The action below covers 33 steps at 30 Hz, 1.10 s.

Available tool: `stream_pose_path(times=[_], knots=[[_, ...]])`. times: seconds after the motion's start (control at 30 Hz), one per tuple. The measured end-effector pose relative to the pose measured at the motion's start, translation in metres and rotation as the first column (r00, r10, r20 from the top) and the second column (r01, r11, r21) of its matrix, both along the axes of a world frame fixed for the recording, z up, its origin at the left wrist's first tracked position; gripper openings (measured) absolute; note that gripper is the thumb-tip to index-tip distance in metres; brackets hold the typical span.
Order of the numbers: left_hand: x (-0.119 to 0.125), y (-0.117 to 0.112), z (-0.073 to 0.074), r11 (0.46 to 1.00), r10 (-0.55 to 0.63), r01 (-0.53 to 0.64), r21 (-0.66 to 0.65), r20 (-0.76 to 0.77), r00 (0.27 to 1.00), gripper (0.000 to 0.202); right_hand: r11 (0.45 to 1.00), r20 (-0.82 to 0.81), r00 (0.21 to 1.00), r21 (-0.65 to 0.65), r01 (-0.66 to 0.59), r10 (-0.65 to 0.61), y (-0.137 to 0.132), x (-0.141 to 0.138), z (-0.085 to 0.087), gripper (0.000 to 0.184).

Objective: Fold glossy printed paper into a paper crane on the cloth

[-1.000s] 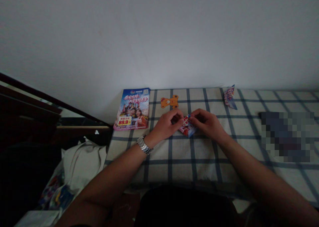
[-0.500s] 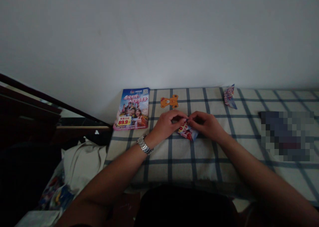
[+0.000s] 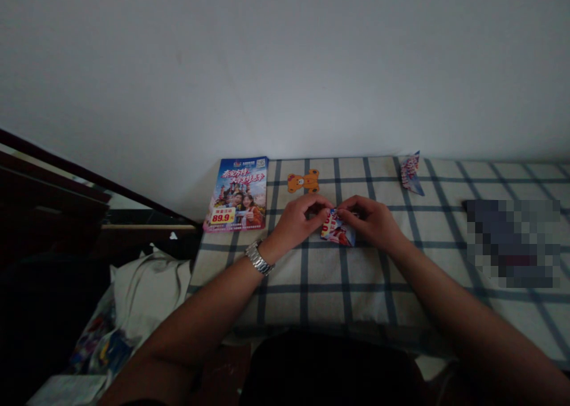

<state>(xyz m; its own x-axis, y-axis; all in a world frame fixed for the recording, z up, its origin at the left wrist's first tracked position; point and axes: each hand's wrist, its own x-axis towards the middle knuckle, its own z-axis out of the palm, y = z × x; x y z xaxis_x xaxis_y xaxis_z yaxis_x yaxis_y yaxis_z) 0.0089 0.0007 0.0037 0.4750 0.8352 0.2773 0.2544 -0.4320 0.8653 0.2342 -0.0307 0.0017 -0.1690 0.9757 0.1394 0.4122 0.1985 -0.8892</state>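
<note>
A small folded piece of printed paper (image 3: 337, 230), red, white and blue, lies on the checked cloth (image 3: 356, 275) between my two hands. My left hand (image 3: 299, 221), with a metal watch on its wrist, pinches the paper's left top edge with closed fingers. The fingers of my right hand (image 3: 373, 222) are closed on its right top edge. Both hands rest low on the cloth, fingertips almost meeting above the paper.
A colourful flyer (image 3: 237, 193) lies at the cloth's far left corner. An orange bear-shaped cutout (image 3: 303, 181) sits behind my left hand. Another folded printed paper (image 3: 410, 173) stands by the wall. A blurred dark patch (image 3: 512, 243) lies at right. Cloth and bags (image 3: 133, 299) lie lower left.
The folded paper has turned and shifted slightly between my fingers; both hands stay in nearly the same place, their fingertips closer together over its top edge.
</note>
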Motion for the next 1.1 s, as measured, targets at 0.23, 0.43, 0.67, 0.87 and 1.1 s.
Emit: stream_pose_path(times=[0.23,0.43,0.67,0.87,1.1], knots=[[0.0002,-0.0006,-0.0028,0.997,-0.061,0.062,-0.047,0.024,0.998,0.011,1.000,0.035,0.999,0.020,0.016,-0.016,0.0002,0.0000,0.0014,0.024],[-0.0002,-0.0012,0.0001,1.000,-0.014,0.015,-0.010,0.030,0.999,0.010,1.000,-0.026,1.000,0.001,0.017,-0.017,-0.0001,-0.0014,0.0023,0.026],[-0.0010,-0.0005,-0.0011,0.998,0.035,-0.033,-0.051,0.050,0.998,0.011,1.000,-0.126,0.992,-0.012,0.026,-0.028,0.0005,-0.0025,0.0005,0.030],[-0.0021,0.0015,0.0011,0.994,0.083,-0.073,-0.079,0.128,0.988,0.011,0.998,-0.191,0.980,0.001,0.056,-0.055,0.0026,0.0009,-0.0003,0.030],[-0.0021,0.0017,0.0007,0.995,0.094,-0.089,-0.048,0.104,0.990,0.010,0.997,-0.202,0.977,0.004,0.073,-0.071,0.0037,0.0023,-0.0016,0.028]])
